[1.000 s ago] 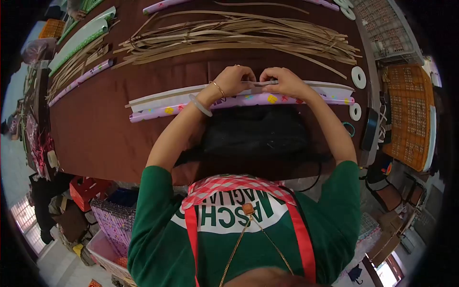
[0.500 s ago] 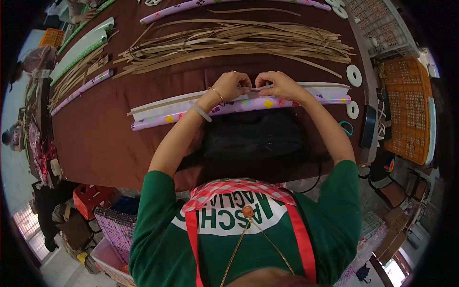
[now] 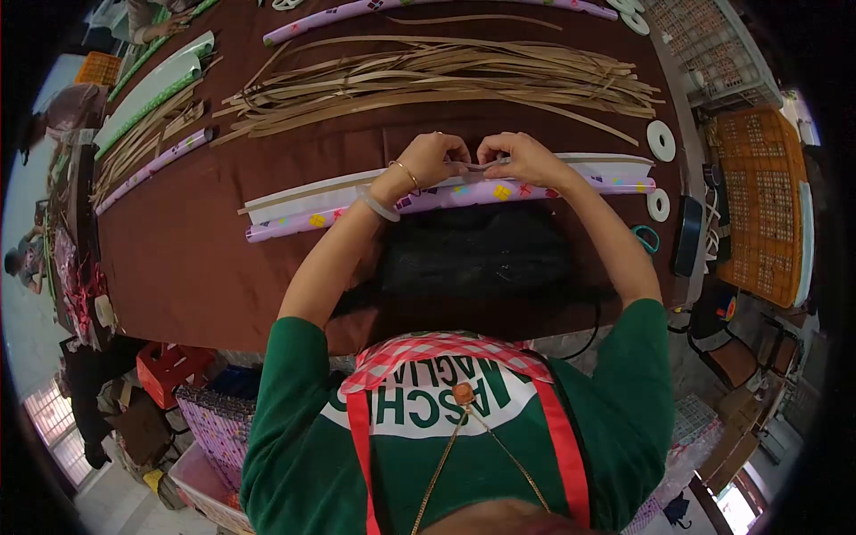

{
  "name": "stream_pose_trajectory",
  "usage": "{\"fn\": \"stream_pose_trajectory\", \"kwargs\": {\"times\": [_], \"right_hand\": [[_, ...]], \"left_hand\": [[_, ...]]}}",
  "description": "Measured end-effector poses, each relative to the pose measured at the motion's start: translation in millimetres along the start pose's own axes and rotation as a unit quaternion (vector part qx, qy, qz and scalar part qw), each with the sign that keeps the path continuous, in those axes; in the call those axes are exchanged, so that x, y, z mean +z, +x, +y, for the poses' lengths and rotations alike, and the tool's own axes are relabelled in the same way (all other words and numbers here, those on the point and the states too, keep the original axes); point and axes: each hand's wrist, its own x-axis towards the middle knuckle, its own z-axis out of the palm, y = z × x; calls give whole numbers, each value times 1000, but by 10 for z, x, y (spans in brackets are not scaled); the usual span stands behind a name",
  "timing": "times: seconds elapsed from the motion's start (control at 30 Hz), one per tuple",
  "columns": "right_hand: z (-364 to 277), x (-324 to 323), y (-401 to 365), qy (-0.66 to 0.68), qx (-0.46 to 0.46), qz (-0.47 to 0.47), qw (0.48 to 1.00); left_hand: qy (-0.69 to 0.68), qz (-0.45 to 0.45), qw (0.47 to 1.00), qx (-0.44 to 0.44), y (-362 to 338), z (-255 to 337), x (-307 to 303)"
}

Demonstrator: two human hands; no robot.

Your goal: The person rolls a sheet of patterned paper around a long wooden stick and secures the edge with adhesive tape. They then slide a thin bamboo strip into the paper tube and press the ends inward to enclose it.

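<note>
On the left of the frame, the purple patterned roll [image 3: 294,226] starts out on the table [image 3: 178,276], its pale flap [image 3: 291,207] open along the upper side and a flat brown strip [image 3: 308,193] along that flap's upper edge. The roll's long axis runs across the frame, rising slightly rightward. Near the centre, the left hand [image 3: 431,162] has its thumb and fingertips together, pinched on one part of a thin pale strip [image 3: 481,167]. That strip bridges the small gap between the hands, roughly in line with the roll, which lies just below both grips, on the wearer's side; neither hand is clearly nearer. The right hand [image 3: 519,162] pinches the strip's other side, fingertips turned towards the left hand's. A black bag [image 3: 473,254] sits below the roll. At the right, the roll ends between two white rings [image 3: 661,129] [image 3: 658,195].
</note>
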Motion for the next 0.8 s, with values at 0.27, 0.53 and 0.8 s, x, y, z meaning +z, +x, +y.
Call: {"fn": "stream_pose_trajectory", "kwargs": {"times": [0.27,0.53,0.8], "right_hand": [[-61,8,-24,-20,11,7,1000],[23,-120,-131,274,-27,139,951],[118,-386,-443,292,69,246,922]], "left_hand": [[5,2,1000,-17,0,13,-1],[14,9,1000,8,19,-26,20],[17,2,1000,5,25,-12,-7]]}}
